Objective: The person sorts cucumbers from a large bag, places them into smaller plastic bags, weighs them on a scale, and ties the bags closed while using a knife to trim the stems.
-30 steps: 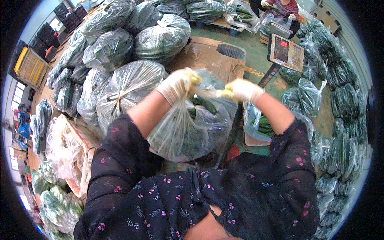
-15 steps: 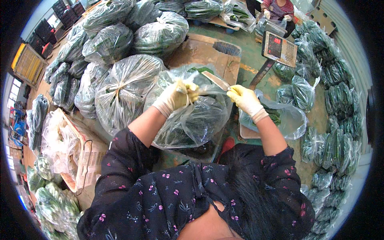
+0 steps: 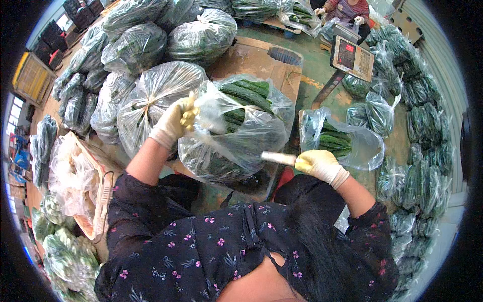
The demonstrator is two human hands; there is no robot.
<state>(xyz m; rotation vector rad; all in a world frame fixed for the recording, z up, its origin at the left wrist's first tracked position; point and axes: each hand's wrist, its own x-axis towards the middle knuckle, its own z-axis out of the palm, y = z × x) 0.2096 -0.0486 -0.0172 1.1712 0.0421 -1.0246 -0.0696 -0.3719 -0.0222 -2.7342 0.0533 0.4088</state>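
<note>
A big clear plastic bag (image 3: 231, 158) of cucumbers stands in front of me, its top gaping. Dark green cucumbers (image 3: 246, 95) show through the opening. At the bag's left edge, my gloved left hand (image 3: 176, 122) is closed on the blurred plastic. My gloved right hand (image 3: 323, 166) grips a knife (image 3: 277, 158) to the right of the bag, with the blade pointing left and smeared by motion. Beyond that hand, a smaller open bag (image 3: 366, 147) with cucumbers (image 3: 334, 139) in it rests on the scale's platform.
A scale display (image 3: 351, 55) stands on a post at the back right. Full bags (image 3: 201, 38) are heaped at the left and back; packed bags (image 3: 425, 123) line the right wall. A crate (image 3: 100, 201) with plastic is on my left. Another person (image 3: 347, 12) works at the far right.
My left hand has moved left, and the big bag's mouth has spread, baring the cucumbers. My right hand has come down toward me with the knife, away from the bag's top.
</note>
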